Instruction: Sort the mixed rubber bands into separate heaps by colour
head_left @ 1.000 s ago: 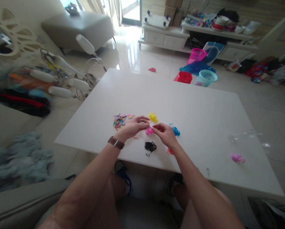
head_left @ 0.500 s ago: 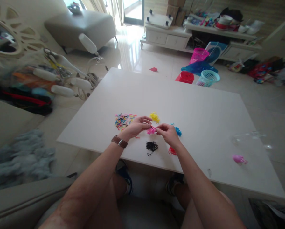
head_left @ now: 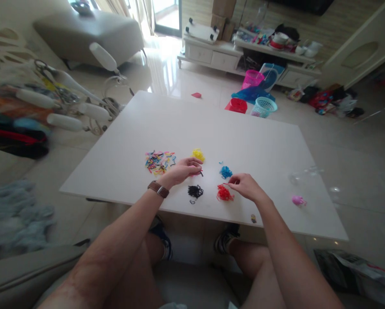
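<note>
My left hand (head_left: 188,168), a brown-strapped watch (head_left: 158,189) on its wrist, is closed in a pinch. A black rubber band (head_left: 202,173) sticks out from its fingertips; other bands in the grip are hard to make out. Under those fingers the pink pile is mostly hidden. My right hand (head_left: 245,185) pinches a red rubber band (head_left: 225,184) just over the red pile (head_left: 224,193). Around the hands lie a yellow pile (head_left: 198,155), a blue pile (head_left: 226,172) and a black pile (head_left: 195,192). A mixed-colour heap (head_left: 158,161) spreads to the left.
The white table (head_left: 244,137) bears a pink bundle (head_left: 298,200) and a clear transparent object (head_left: 297,177) at the right. A small brownish piece (head_left: 253,218) lies by the near edge. Baskets (head_left: 264,107) stand on the floor beyond; a white lamp (head_left: 102,56) is at the left.
My right hand has left the left hand and moved right and nearer, to the red pile, with a red band. My left hand stays over the pink pile. The view has shifted.
</note>
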A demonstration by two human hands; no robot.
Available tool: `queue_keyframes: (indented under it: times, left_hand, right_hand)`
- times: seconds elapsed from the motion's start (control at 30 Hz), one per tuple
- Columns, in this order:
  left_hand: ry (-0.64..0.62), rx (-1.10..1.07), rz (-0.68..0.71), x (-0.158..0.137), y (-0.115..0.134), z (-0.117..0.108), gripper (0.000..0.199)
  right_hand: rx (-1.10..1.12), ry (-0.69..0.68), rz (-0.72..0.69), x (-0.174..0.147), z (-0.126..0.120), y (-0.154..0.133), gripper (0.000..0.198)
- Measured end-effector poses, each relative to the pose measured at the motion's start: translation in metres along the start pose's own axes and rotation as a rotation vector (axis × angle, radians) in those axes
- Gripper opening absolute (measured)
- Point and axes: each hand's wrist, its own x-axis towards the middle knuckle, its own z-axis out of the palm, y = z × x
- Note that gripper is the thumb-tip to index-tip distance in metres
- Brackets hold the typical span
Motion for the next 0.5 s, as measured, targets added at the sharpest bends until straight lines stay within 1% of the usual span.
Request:
queue_keyframes:
  times: [0.1,0.2,0.3,0.4,0.5]
  left_hand:
    - [-0.027,-0.067,-0.016,0.001,-0.003,0.008,0.030]
    - [-0.038,-0.115,-0.034,0.001,-0.005,0.014,0.031]
    - [-0.046,-0.137,-0.055,0.001,-0.006,0.018,0.032]
    - [-0.058,-0.151,-0.073,0.002,-0.007,0.021,0.033]
    - [-0.066,-0.161,-0.081,0.004,-0.008,0.023,0.034]
  right_hand:
    - [-0.041,-0.065,0.021,-0.007,0.007,0.014,0.013]
    - [-0.100,-0.096,0.076,-0.007,0.014,0.020,0.011]
    - [-0.122,-0.053,0.099,-0.004,0.014,0.013,0.014]
    - [-0.016,0.067,0.033,0.001,0.013,-0.004,0.016]
    - [0.198,0.111,-0.072,0.005,0.018,-0.025,0.022]
